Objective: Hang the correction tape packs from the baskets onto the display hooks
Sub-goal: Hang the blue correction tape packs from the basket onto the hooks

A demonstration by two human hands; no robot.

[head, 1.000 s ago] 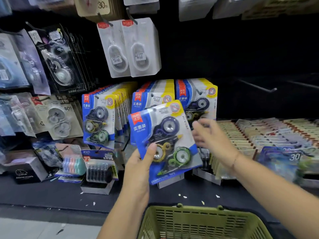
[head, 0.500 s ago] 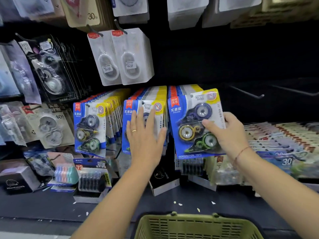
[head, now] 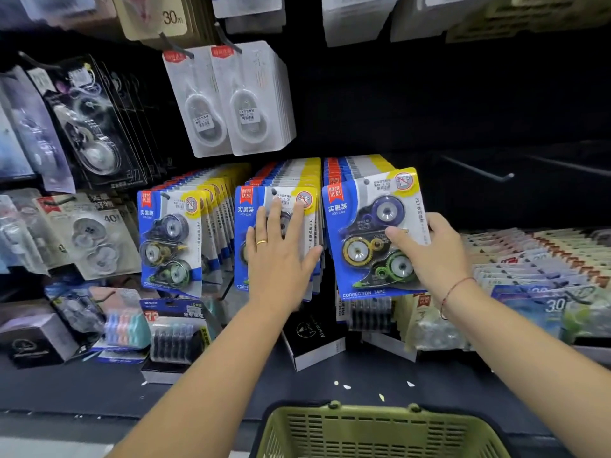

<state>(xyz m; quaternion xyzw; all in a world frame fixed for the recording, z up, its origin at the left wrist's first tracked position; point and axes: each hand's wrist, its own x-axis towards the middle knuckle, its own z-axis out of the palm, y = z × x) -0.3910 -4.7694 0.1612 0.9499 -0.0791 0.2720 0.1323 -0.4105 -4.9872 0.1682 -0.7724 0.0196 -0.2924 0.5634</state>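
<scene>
Three rows of blue-and-yellow correction tape packs hang on display hooks. My right hand (head: 428, 256) grips the front pack of the right row (head: 362, 233) by its right edge, thumb across the blister. My left hand (head: 281, 256), wearing a gold ring, presses flat with straight fingers on the front pack of the middle row (head: 246, 209). The left row (head: 168, 239) hangs untouched. A green plastic basket (head: 380, 431) sits at the bottom edge; its inside is hidden.
White tape packs (head: 231, 100) hang above. An empty metal hook (head: 479, 168) juts out at the right. Boxes and small packs (head: 172, 328) stand on the dark shelf below. Flat card rows (head: 529, 256) fill the right side.
One second ago my left hand held the pack in front of the display. Now that pack is at the right row in my right hand, and my left hand lies flat on the middle row.
</scene>
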